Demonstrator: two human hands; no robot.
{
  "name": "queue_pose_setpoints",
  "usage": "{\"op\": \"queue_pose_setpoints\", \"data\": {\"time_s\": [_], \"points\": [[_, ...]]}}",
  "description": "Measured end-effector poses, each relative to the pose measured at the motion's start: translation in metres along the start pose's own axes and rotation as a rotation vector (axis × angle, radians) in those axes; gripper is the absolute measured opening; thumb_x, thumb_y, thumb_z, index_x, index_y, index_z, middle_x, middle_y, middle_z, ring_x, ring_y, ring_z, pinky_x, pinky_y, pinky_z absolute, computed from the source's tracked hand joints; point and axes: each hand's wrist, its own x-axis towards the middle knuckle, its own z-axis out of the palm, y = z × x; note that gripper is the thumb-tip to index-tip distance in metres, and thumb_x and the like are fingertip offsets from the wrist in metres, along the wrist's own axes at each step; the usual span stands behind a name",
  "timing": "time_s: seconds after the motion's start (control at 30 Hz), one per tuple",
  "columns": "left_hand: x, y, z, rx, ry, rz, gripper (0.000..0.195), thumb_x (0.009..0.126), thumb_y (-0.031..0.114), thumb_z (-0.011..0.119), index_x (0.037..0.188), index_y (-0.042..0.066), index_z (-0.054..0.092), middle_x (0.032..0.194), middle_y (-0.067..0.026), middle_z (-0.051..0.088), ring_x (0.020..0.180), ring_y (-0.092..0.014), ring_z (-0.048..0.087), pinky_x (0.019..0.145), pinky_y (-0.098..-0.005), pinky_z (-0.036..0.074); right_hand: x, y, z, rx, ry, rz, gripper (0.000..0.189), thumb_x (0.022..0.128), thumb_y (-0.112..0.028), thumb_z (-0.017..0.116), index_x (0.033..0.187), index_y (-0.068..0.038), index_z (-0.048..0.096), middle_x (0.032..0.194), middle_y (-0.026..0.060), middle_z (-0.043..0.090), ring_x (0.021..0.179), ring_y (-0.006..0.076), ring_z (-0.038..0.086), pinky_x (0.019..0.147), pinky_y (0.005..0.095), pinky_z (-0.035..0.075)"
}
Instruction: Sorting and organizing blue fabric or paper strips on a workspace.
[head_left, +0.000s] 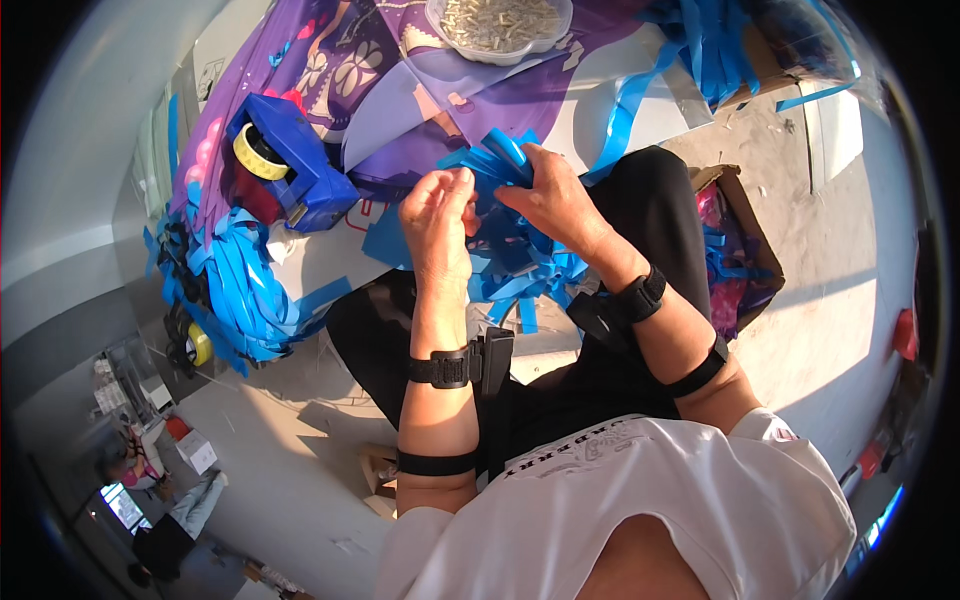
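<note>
My right hand (559, 193) grips a bunch of flat blue strips (510, 156) over the near edge of the table. Beside it, my left hand (441, 217) has its fingers curled in, the thumb against the forefinger; whether a strip is pinched there is hidden. Below and between the hands hangs a mass of looped blue strips (529, 281), above my lap. Left of my left hand stands a blue tape dispenser (322, 196) with a yellow tape roll (259, 152).
Purple printed sheeting (510, 101) covers much of the table. A clear plastic bowl (499, 57) of small pale pieces stands at the far side. Blue strips (247, 281) drape over the left edge. An open cardboard box (769, 274) sits right of my knee. A person (169, 536) is at lower left.
</note>
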Motion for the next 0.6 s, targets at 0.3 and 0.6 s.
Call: {"op": "queue_pose_setpoints", "data": {"time_s": [0.3,0.6], "points": [[-0.008,-0.003,0.024,0.109,0.080,-0.063,0.020,0.078,0.021,0.075,0.074,0.006,0.062,0.067,0.0022,0.055,0.057,-0.006,0.046,0.050,-0.0207,0.034,0.000,0.009,0.002,0.136,-0.006,-0.049,0.035,0.068,-0.019,0.073,0.086,0.004,0.053,0.075,0.0199,0.057,0.070,0.0293,0.059,0.066,0.0396,0.046],[-0.003,-0.022,0.021,-0.027,0.080,0.013,0.012,0.080,0.007,0.070,0.074,0.004,0.061,0.066,0.0003,0.057,0.057,-0.007,0.048,0.051,-0.0219,0.037,0.001,0.021,-0.008,0.739,-0.276,0.175,0.028,0.081,-0.025,0.070,0.089,0.001,0.062,0.071,0.0028,0.058,0.065,0.0086,0.053,0.056,0.0271,0.041]]}}
